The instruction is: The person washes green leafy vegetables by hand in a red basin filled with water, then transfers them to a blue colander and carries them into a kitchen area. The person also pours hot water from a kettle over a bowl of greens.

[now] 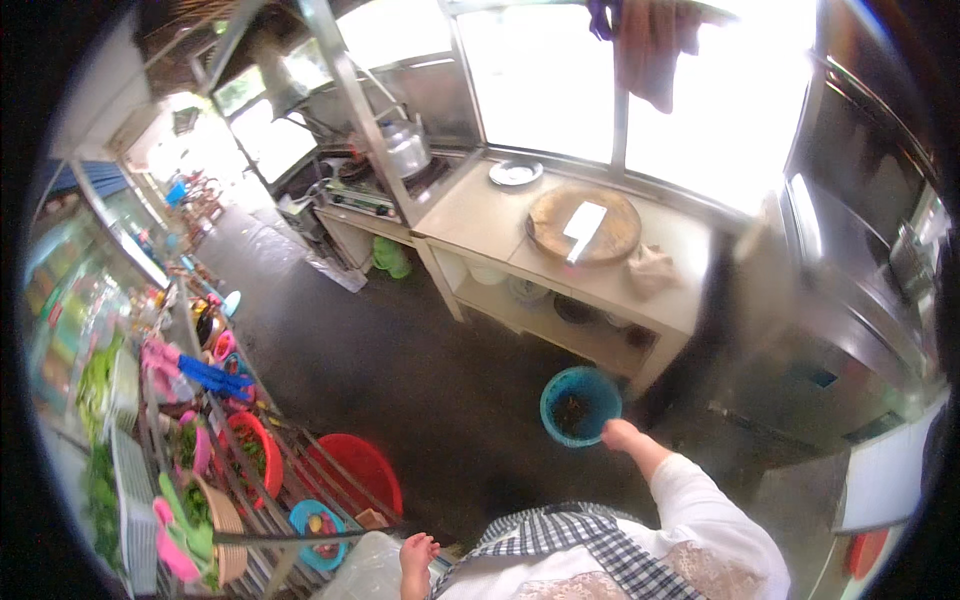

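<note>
My right hand (621, 435) grips the rim of a blue plastic bucket (592, 382), which has dark scraps at its bottom. Near the lower edge of the view, my left hand (418, 553) has bent fingers and no object visible in it, beside a clear plastic bag (364, 570) and the slatted metal rack. On the counter beyond the bucket, a cleaver (585, 225) lies on a round wooden chopping board (544, 214). A crumpled beige cloth (651, 268) is at the board's right, and a metal plate (516, 173) stands to its left.
A metal kettle (405, 146) stands on the stove at the back. Along the left, a slatted metal rack (285, 534) bears baskets of greens and a small blue basket (300, 517). A large red basin (360, 472) shows behind its bars. Stainless equipment (817, 375) stands at the right.
</note>
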A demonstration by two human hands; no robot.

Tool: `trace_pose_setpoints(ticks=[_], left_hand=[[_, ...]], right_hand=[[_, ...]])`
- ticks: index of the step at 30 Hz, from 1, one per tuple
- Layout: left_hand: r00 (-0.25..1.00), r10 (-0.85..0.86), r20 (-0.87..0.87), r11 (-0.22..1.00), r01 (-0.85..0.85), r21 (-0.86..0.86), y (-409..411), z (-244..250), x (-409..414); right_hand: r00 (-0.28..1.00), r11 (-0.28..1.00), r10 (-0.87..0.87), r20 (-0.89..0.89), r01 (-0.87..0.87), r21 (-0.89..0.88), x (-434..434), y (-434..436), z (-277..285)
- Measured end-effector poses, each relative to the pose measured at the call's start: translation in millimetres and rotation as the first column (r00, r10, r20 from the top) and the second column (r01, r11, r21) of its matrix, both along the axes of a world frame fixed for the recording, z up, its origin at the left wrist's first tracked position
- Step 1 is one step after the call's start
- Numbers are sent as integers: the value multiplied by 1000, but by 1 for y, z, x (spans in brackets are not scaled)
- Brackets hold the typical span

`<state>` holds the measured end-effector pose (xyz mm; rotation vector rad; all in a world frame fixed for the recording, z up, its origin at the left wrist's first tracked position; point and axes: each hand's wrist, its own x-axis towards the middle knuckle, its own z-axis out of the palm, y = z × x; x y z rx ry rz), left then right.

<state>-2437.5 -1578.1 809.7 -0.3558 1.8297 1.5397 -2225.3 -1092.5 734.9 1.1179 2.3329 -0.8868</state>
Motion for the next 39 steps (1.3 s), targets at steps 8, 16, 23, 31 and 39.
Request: trace_pose_setpoints(ticks=[8,16,23,31,39], left_hand=[[992,-82,96,993,72,94,48,-34,-173],[959,-208,-190,973,222,56,195,22,-310],[951,-287,-115,958,283,-47,251,28,-345],[945,-324,-44,921,305,-241,322,53,-384],[846,-525,-89,843,504,-186,409,54,-421]], right_hand=[[930,931,-364,-55,362,-36,-95,42,15],[657,638,-733,-174,754,157,-114,192,42],[380,292,-777,-502,924,248,-124,303,60],[677,442,-711,-190,641,627,-117,341,45],[609,210,-447,-655,783,585,-96,337,193]])
